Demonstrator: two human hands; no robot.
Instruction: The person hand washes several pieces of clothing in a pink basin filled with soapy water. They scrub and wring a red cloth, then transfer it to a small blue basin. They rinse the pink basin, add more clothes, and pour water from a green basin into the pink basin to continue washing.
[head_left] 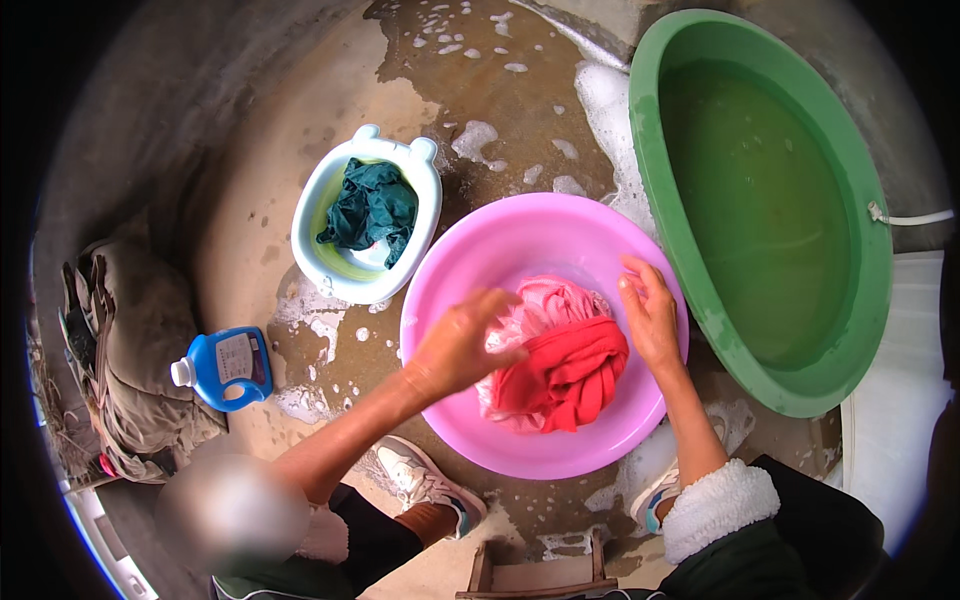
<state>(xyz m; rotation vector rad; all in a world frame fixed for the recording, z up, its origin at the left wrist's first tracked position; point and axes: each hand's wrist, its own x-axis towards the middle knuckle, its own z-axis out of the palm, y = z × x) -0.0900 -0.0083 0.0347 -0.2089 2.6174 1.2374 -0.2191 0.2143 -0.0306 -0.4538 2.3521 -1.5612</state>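
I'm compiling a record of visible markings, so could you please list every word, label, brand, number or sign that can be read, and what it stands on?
Whitish rectangular label on the blue plastic bottle with a white cap: printed, but too small and blurred to read.
Round pink plastic basin: no text visible.
Large oval green plastic tub: no text visible.
Nothing else is readable.

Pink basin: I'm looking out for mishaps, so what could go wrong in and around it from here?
The floor is wet and foamy near the left shoe, so a foot might slip. In the basin, the red cloth lies against the paler pink cloth, so its dye could run.
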